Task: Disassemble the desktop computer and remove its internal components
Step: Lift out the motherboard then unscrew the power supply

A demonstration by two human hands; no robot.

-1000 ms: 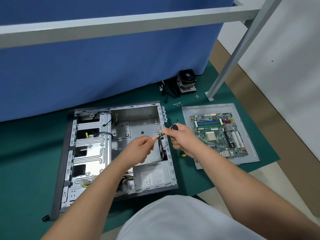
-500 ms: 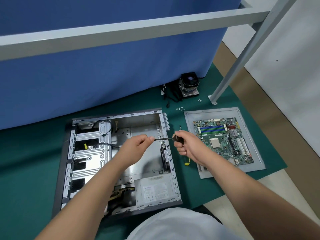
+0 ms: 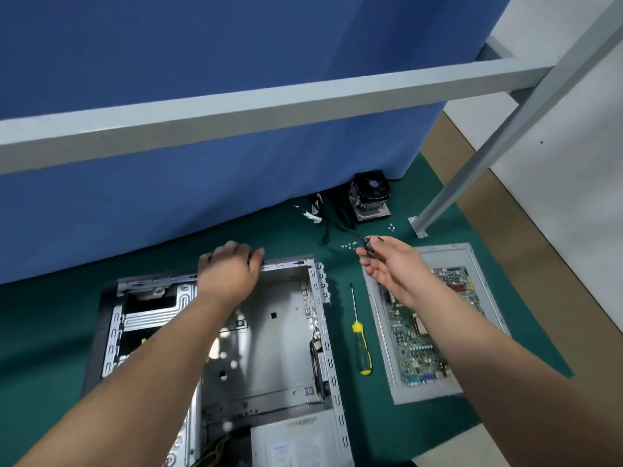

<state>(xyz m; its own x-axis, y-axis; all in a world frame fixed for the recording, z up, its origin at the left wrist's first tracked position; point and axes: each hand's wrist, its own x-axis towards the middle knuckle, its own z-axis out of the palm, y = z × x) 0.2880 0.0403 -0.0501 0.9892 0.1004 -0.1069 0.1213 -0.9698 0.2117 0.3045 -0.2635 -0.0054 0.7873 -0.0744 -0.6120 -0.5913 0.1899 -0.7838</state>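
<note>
Right hand (image 3: 387, 264) grip pinches a small black cable (image 3: 367, 246) at 1 o'clock, left hand (image 3: 227, 271) flat on the chassis (image 3: 317, 288) far rim; best laid beside the screws (image 3: 349, 245), clear of the motherboard (image 3: 418, 345).

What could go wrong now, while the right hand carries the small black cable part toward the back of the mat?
1. The right hand only pinches the cable part at its fingertips, so it might slip and fall among the loose screws.
2. The right forearm passes just above the bare motherboard and might brush it.
3. The left hand rests on the case rim, whose metal edge may be sharp.
</note>
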